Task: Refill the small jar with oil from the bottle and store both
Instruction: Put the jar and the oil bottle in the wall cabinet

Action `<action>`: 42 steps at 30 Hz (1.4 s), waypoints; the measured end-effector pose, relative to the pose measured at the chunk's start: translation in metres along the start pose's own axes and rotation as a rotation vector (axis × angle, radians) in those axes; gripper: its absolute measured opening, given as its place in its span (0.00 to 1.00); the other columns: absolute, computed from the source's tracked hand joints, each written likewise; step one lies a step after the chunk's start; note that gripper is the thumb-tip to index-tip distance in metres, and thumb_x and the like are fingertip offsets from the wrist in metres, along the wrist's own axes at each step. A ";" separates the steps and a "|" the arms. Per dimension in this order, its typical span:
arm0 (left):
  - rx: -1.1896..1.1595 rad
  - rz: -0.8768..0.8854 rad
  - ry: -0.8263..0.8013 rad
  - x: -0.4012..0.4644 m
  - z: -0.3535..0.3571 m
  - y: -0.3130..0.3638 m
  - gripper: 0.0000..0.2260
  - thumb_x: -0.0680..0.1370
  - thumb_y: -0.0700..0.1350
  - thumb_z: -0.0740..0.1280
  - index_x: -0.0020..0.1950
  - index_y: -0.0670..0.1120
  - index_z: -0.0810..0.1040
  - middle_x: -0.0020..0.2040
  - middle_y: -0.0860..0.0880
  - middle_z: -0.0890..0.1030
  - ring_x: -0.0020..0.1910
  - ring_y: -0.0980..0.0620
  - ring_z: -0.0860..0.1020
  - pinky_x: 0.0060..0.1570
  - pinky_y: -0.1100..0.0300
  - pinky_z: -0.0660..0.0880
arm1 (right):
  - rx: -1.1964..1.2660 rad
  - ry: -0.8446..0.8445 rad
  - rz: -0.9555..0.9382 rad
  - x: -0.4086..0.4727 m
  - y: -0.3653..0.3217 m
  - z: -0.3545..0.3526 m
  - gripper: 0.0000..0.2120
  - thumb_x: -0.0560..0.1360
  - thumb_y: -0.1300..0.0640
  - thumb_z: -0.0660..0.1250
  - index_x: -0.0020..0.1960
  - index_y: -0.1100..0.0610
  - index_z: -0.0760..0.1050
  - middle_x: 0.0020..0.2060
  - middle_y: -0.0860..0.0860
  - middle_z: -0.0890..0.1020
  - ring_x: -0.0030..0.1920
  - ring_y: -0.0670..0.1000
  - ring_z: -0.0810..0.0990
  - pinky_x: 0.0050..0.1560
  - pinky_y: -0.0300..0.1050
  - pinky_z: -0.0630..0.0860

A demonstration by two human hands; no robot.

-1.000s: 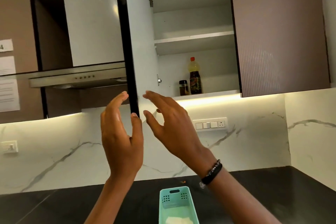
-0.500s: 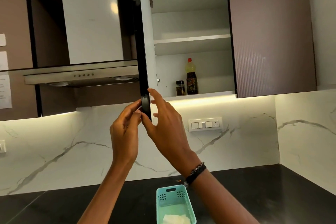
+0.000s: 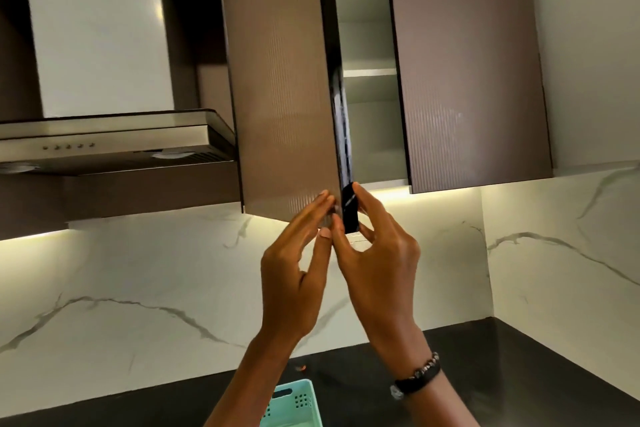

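Marble wall, brown cupboards: the left hand (image 3: 294, 274) lies flat on the door (image 3: 284, 80), the right hand (image 3: 377, 253) pinches its upright edge (cupboard gap just right).

Range hood (image 3: 114, 146) left of cabinet door (image 3: 280, 80); basket (image 3: 294, 406) below on counter (image 3: 502, 374).
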State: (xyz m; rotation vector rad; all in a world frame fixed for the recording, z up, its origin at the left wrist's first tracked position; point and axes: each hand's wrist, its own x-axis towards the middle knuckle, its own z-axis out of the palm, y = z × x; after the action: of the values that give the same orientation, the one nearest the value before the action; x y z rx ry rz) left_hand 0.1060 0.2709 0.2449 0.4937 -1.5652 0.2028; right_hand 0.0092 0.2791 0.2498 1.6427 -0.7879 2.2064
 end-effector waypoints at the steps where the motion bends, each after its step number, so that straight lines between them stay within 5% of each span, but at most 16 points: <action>1: 0.023 0.027 -0.021 0.001 0.012 -0.006 0.20 0.79 0.60 0.56 0.65 0.52 0.71 0.64 0.59 0.73 0.63 0.72 0.69 0.58 0.78 0.65 | 0.004 0.030 0.004 0.004 0.013 -0.004 0.25 0.69 0.50 0.70 0.63 0.60 0.75 0.53 0.55 0.83 0.50 0.54 0.84 0.48 0.57 0.81; 8: 0.213 0.261 -0.108 0.010 0.119 -0.069 0.19 0.80 0.55 0.57 0.69 0.49 0.68 0.69 0.56 0.70 0.69 0.63 0.67 0.65 0.71 0.65 | 0.051 0.119 0.086 0.037 0.122 -0.027 0.22 0.66 0.51 0.72 0.59 0.55 0.76 0.51 0.41 0.78 0.49 0.34 0.76 0.48 0.23 0.71; 13: 0.359 0.329 -0.123 0.022 0.189 -0.118 0.19 0.79 0.53 0.60 0.69 0.48 0.69 0.68 0.53 0.71 0.67 0.56 0.70 0.64 0.64 0.68 | 0.081 0.130 0.182 0.064 0.213 -0.028 0.21 0.66 0.51 0.71 0.55 0.58 0.78 0.48 0.44 0.79 0.46 0.40 0.79 0.46 0.19 0.69; 21: 0.584 0.361 -0.110 0.037 0.265 -0.186 0.19 0.81 0.50 0.55 0.67 0.44 0.73 0.66 0.48 0.75 0.66 0.49 0.73 0.64 0.55 0.69 | 0.188 0.135 0.289 0.089 0.316 0.002 0.10 0.67 0.55 0.74 0.47 0.50 0.78 0.39 0.37 0.79 0.41 0.35 0.79 0.43 0.22 0.72; 25: 0.716 0.357 -0.151 0.042 0.286 -0.219 0.19 0.75 0.44 0.65 0.66 0.43 0.74 0.66 0.48 0.75 0.65 0.49 0.74 0.64 0.55 0.68 | 0.176 0.153 0.321 0.097 0.361 0.025 0.07 0.68 0.56 0.76 0.43 0.51 0.79 0.38 0.44 0.82 0.41 0.41 0.80 0.44 0.23 0.71; 29: 0.819 0.350 -0.205 0.049 0.297 -0.243 0.19 0.76 0.43 0.61 0.67 0.43 0.74 0.66 0.47 0.75 0.65 0.49 0.74 0.65 0.53 0.68 | 0.161 0.164 0.401 0.105 0.395 0.046 0.11 0.66 0.55 0.77 0.43 0.59 0.80 0.41 0.54 0.82 0.42 0.50 0.79 0.40 0.25 0.71; 33: 0.874 0.331 -0.232 0.054 0.307 -0.262 0.22 0.72 0.43 0.65 0.65 0.42 0.76 0.65 0.47 0.76 0.64 0.48 0.75 0.64 0.50 0.67 | 0.110 0.187 0.489 0.111 0.419 0.065 0.12 0.64 0.52 0.78 0.40 0.54 0.76 0.43 0.52 0.80 0.46 0.53 0.76 0.46 0.43 0.72; 38: 0.924 0.314 -0.267 0.057 0.313 -0.281 0.23 0.71 0.43 0.68 0.65 0.42 0.76 0.65 0.46 0.76 0.63 0.48 0.76 0.64 0.49 0.67 | -0.012 0.191 0.576 0.117 0.432 0.081 0.20 0.61 0.49 0.80 0.41 0.53 0.71 0.47 0.55 0.78 0.51 0.56 0.72 0.51 0.54 0.70; 42: 0.936 0.302 -0.260 0.058 0.317 -0.288 0.22 0.71 0.45 0.65 0.64 0.42 0.77 0.64 0.46 0.77 0.62 0.47 0.77 0.62 0.48 0.70 | -0.069 0.190 0.594 0.116 0.440 0.085 0.22 0.60 0.47 0.79 0.44 0.58 0.74 0.48 0.56 0.77 0.53 0.57 0.72 0.52 0.51 0.68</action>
State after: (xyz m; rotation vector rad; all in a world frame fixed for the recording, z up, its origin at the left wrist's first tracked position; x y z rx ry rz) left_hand -0.0560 -0.1297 0.2314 1.0299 -1.7351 1.1709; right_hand -0.1896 -0.1385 0.2632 1.2455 -1.4187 2.6239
